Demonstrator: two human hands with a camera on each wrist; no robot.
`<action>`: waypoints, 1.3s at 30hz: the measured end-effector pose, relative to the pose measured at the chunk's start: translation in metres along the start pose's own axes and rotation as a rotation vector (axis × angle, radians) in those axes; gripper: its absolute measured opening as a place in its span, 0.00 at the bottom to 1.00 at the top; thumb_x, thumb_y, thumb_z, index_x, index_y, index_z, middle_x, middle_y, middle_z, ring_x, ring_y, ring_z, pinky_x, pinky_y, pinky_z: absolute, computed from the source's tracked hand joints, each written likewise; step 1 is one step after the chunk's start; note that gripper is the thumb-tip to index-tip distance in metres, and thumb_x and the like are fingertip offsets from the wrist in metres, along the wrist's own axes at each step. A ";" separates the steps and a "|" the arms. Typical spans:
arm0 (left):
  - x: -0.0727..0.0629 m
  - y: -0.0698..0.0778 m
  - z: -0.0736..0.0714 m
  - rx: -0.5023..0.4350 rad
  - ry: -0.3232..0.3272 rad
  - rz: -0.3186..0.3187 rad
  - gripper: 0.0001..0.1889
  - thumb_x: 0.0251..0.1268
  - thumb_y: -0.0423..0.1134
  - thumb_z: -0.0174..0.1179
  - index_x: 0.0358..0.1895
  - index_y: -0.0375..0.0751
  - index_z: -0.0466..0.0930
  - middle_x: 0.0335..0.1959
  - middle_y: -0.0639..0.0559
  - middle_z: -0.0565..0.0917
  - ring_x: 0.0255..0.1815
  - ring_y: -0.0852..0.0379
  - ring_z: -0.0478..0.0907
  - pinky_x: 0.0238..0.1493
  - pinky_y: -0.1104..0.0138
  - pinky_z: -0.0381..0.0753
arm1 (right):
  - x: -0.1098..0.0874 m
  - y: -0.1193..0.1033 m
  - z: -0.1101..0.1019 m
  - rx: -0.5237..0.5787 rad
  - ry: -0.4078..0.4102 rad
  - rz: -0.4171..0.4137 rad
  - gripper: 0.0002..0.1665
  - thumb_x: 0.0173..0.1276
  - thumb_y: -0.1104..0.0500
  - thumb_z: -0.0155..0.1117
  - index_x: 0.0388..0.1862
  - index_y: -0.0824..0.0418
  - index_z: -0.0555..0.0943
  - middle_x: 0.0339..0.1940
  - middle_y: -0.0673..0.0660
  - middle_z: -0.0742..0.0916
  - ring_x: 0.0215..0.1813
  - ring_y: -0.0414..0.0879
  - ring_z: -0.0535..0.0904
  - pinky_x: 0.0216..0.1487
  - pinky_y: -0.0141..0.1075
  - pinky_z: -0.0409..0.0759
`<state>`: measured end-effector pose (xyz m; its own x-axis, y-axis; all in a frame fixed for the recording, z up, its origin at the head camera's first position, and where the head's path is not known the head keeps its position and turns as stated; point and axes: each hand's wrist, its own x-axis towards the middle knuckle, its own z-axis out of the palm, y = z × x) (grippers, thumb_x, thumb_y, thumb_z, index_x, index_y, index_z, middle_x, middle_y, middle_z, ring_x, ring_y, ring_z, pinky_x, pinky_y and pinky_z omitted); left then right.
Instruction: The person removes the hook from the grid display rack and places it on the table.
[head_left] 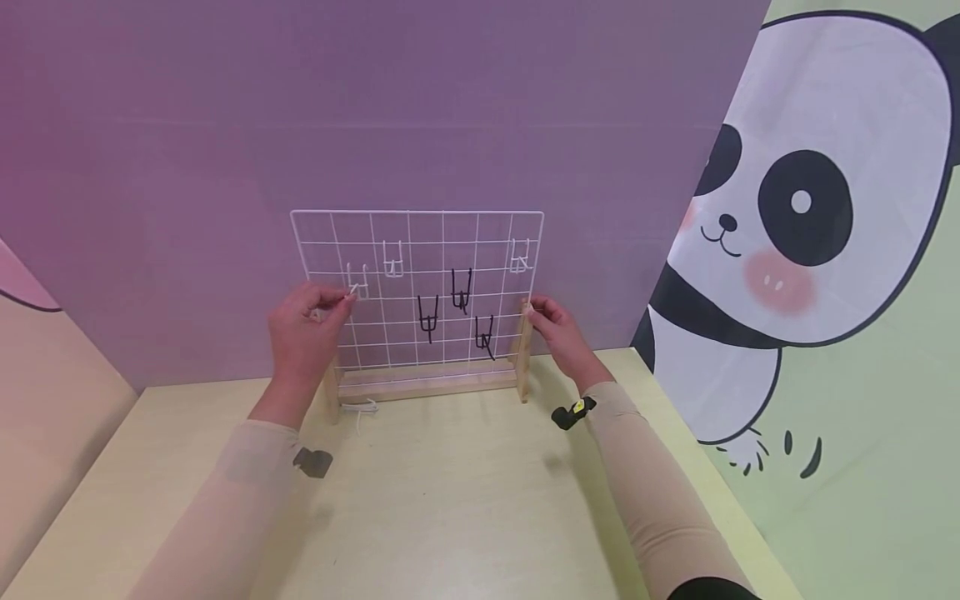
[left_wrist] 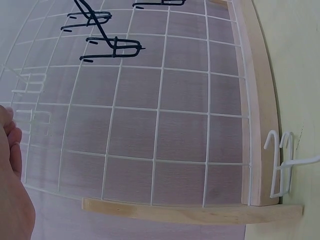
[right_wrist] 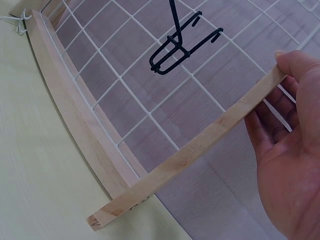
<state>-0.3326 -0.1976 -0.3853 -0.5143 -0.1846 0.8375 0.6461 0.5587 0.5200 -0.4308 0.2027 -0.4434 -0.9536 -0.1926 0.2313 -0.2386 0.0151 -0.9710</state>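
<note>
Between the hands (head_left: 309, 327) (head_left: 561, 335), the upright white wire grid (head_left: 411, 297).

grid (head_left: 411, 271) stands on table (head_left: 450, 500), wall (head_left: 420, 125) behind. my left hand (head_left: 309, 323) is at the leftmost hook (head_left: 365, 292), right hand (head_left: 564, 335) at the right post (head_left: 523, 354). loose hook (head_left: 360, 407) lies before the crossbar (head_left: 431, 385).

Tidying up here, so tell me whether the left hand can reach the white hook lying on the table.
Probably yes: nothing covers the loose hook, in front of the wooden base. The left hand seems to pinch a mounted white hook, so it would likely let go first.
</note>
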 end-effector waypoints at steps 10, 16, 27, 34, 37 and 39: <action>-0.006 0.003 -0.003 0.007 -0.004 0.046 0.04 0.65 0.22 0.76 0.38 0.30 0.92 0.36 0.40 0.92 0.39 0.77 0.79 0.42 0.74 0.79 | 0.002 0.001 0.000 0.018 -0.006 -0.008 0.21 0.89 0.60 0.59 0.71 0.71 0.76 0.61 0.57 0.84 0.64 0.48 0.78 0.84 0.52 0.67; -0.011 0.003 -0.004 0.007 -0.030 0.053 0.04 0.65 0.22 0.75 0.38 0.30 0.91 0.36 0.39 0.92 0.40 0.78 0.78 0.44 0.75 0.79 | 0.001 0.002 0.000 0.015 -0.002 -0.009 0.19 0.88 0.60 0.60 0.70 0.70 0.77 0.57 0.52 0.85 0.64 0.47 0.78 0.83 0.51 0.68; -0.018 0.000 -0.004 0.016 -0.073 0.106 0.07 0.62 0.20 0.75 0.40 0.31 0.91 0.36 0.41 0.92 0.39 0.66 0.84 0.43 0.77 0.79 | 0.002 0.001 0.000 0.011 0.000 -0.013 0.18 0.88 0.60 0.59 0.69 0.69 0.78 0.58 0.53 0.85 0.64 0.47 0.78 0.83 0.51 0.68; -0.023 0.000 -0.003 0.045 -0.100 0.113 0.06 0.63 0.20 0.75 0.39 0.32 0.91 0.36 0.42 0.91 0.37 0.48 0.86 0.42 0.72 0.80 | 0.002 0.002 0.000 0.014 -0.001 -0.016 0.19 0.88 0.59 0.60 0.69 0.69 0.78 0.57 0.51 0.85 0.64 0.48 0.78 0.83 0.51 0.68; -0.025 0.000 -0.002 0.056 -0.119 0.111 0.06 0.63 0.21 0.75 0.40 0.32 0.91 0.37 0.42 0.92 0.38 0.47 0.86 0.42 0.69 0.81 | 0.002 0.003 -0.001 0.009 -0.004 -0.018 0.18 0.88 0.59 0.60 0.69 0.67 0.79 0.58 0.51 0.85 0.65 0.48 0.78 0.83 0.52 0.68; -0.027 0.000 -0.002 0.056 -0.136 0.114 0.07 0.63 0.21 0.75 0.41 0.32 0.91 0.37 0.41 0.92 0.39 0.46 0.87 0.43 0.70 0.82 | 0.002 0.004 -0.002 0.009 -0.007 -0.018 0.18 0.88 0.59 0.60 0.69 0.66 0.79 0.58 0.52 0.85 0.65 0.48 0.78 0.83 0.52 0.68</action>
<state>-0.3173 -0.1941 -0.4077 -0.5135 -0.0080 0.8581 0.6741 0.6150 0.4091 -0.4340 0.2039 -0.4465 -0.9479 -0.1996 0.2482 -0.2538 0.0026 -0.9673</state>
